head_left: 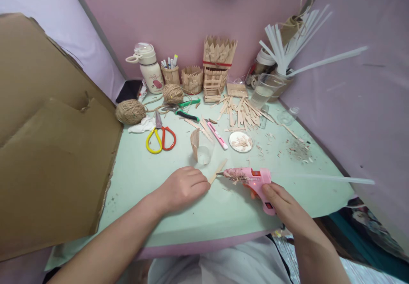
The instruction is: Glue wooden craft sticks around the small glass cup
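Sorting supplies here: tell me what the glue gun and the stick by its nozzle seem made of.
Hot glue gun: probably plastic, given its smooth, pink, moulded-looking body. Craft stick: likely wood, unpainted and matte, from its pale tan colour.

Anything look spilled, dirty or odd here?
Yes. Scraps are stuck around the front of the glue gun in the right hand, an odd crust for a tool's nose. A loose grey patch of debris also lies on the right of the table, outside the white dish.
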`<state>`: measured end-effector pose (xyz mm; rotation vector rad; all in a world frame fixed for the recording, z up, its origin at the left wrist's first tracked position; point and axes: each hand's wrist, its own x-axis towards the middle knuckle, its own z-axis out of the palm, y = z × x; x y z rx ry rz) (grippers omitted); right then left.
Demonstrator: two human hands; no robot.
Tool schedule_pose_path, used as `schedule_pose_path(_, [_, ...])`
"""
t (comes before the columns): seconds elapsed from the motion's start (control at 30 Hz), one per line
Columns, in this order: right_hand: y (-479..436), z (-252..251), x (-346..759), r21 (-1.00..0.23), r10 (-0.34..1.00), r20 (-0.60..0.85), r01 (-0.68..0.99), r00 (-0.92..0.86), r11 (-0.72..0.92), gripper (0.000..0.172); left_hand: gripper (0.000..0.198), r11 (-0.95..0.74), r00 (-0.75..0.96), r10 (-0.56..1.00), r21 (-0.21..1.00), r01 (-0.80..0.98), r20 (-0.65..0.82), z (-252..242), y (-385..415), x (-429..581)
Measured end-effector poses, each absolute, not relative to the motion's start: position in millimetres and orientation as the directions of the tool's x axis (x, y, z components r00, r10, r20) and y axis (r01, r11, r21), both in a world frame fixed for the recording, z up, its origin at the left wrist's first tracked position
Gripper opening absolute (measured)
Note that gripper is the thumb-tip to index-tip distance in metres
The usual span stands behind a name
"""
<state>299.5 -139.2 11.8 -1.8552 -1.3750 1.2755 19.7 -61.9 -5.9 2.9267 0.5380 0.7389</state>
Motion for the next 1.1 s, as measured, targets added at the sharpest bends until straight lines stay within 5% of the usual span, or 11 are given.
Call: schedule_pose_path(1.1, [-137.0,14.5,296.0,-0.803,0.924,-0.375,0.474,0.069,-0.361,0.056,0.021,-0.936,0.824,0.35,0.148,0.318,0.446,-6.4,-61.8,18.8])
